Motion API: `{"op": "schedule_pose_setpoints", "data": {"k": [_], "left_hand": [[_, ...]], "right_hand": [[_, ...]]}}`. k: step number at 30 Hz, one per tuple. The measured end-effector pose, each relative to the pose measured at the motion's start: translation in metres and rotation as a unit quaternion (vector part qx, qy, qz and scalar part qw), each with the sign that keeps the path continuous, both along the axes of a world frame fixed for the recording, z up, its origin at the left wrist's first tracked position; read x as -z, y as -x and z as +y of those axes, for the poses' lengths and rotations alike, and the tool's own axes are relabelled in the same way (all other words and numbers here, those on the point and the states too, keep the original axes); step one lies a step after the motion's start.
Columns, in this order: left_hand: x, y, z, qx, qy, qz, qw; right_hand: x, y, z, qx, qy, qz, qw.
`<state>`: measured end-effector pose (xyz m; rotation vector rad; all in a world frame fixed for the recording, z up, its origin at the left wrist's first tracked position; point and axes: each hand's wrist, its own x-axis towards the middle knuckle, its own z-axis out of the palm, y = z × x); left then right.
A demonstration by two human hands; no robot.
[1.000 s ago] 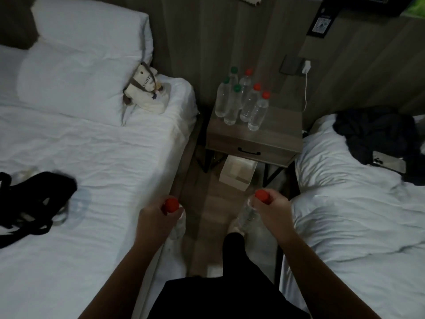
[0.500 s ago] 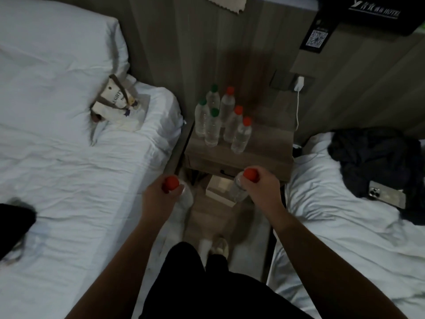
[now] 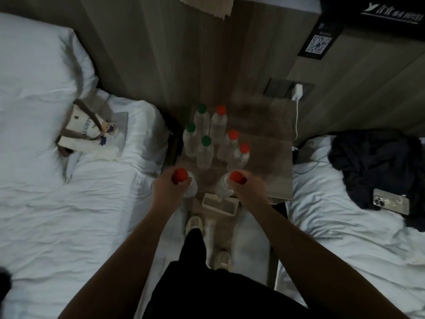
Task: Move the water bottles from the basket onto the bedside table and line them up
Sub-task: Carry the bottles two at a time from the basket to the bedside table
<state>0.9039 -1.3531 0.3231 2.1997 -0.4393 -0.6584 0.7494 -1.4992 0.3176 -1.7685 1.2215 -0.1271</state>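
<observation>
Left hand curled round neck of clear plastic red-capped bottle, now at front-left corner of wooden bedside table. Six clear capped bottles in two rows on table's left half. Right hand grips second red-capped bottle, now over table's front edge. Both arrived; set-down likely next.

Both bare forearms reach forward, apart, converging slightly toward the hands. The left hand is curled round the neck of the left bottle, back of the hand up. Level with it, the right hand grips the right bottle, seemingly just under its cap; the fingers are blurred.
</observation>
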Motion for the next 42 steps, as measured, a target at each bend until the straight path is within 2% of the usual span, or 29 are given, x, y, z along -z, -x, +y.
{"op": "schedule_pose_setpoints", "data": {"k": [8, 16, 30, 36, 42], "left_hand": [[0.021, -0.057, -0.05, 0.083, -0.022, 0.021, 0.996], [0.044, -0.092, -0.082, 0.137, -0.033, 0.035, 0.989], [0.065, -0.103, -0.083, 0.114, -0.041, 0.072, 0.99], [0.058, -0.089, -0.067, 0.079, 0.005, 0.09, 0.993], [0.055, -0.038, -0.035, 0.007, -0.034, 0.101, 0.994]], "right_hand": [[0.018, -0.058, -0.03, 0.041, -0.035, 0.026, 0.998], [0.039, -0.089, -0.053, 0.048, -0.021, 0.067, 0.996], [0.041, -0.096, -0.059, 0.013, -0.027, 0.072, 0.997], [0.028, -0.086, -0.049, 0.023, -0.051, 0.009, 0.998], [0.026, -0.046, -0.036, -0.052, -0.052, 0.007, 0.997]]}}
